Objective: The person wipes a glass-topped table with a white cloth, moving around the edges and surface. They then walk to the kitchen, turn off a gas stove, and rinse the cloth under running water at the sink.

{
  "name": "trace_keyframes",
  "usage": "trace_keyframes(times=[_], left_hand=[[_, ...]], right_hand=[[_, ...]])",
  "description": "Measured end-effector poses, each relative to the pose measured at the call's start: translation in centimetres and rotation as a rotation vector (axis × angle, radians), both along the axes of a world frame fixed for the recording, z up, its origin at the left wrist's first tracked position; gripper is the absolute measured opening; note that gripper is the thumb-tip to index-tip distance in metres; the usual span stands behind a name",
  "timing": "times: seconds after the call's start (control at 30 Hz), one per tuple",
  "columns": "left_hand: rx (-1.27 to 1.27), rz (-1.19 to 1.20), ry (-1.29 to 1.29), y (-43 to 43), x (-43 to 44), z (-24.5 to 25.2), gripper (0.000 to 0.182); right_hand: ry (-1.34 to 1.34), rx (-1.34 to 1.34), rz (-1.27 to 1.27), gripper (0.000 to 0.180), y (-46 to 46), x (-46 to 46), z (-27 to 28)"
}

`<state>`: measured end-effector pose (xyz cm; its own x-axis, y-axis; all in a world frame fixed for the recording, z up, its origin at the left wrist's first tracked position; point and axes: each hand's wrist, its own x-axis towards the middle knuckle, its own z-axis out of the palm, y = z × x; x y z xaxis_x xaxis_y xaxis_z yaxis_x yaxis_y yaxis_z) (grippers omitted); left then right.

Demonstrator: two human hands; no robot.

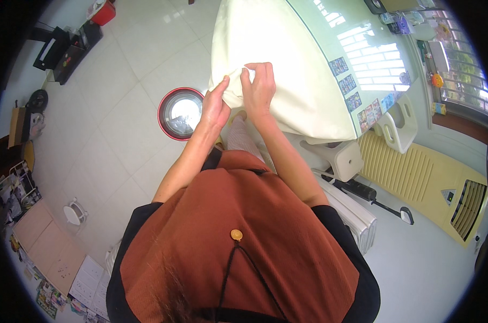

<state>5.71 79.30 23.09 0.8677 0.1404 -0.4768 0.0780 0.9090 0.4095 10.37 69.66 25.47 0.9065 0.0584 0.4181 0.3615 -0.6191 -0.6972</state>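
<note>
A cream-coloured cloth [292, 93] lies draped over part of a glass-topped table [329, 36] and hangs down its near side. My left hand [217, 103] grips the hanging edge of this cloth, thumb pointing up. Close beside it, my right hand [260, 87] pinches a small white piece, perhaps tissue or cloth, against the fabric; what exactly it is cannot be told. Below and left of my hands, a round red-rimmed basin [162, 117] stands on the tiled floor, with something clear and shiny inside.
White plastic stools [341, 159] stand by the table's near end. Folded white panels [359, 224], a black stick-like appliance [361, 191] and a yellowish air conditioner [413, 177] are at the right. A small white stool [75, 212] is on the floor at left.
</note>
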Motion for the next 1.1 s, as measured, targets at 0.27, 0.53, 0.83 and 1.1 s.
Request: trace_keyframes(times=[0.27,0.53,0.83,1.1], left_hand=[[-0.005,-0.032,0.02,0.4,-0.2,0.0,0.04],[-0.036,-0.021,0.006,0.3,0.0,-0.1,0.039],[0.027,-0.018,-0.014,0.3,0.0,0.0,0.04],[0.027,-0.01,0.009,0.5,0.0,0.1,0.036]], right_hand=[[0.264,0.168,0.027,0.012,-1.0,1.2,-0.3],[0.332,0.212,0.154,0.018,-2.1,1.4,0.4],[0.137,-0.012,0.228,0.015,-2.2,1.9,0.9],[0.055,-0.049,0.202,0.014,-1.7,1.9,-0.3]])
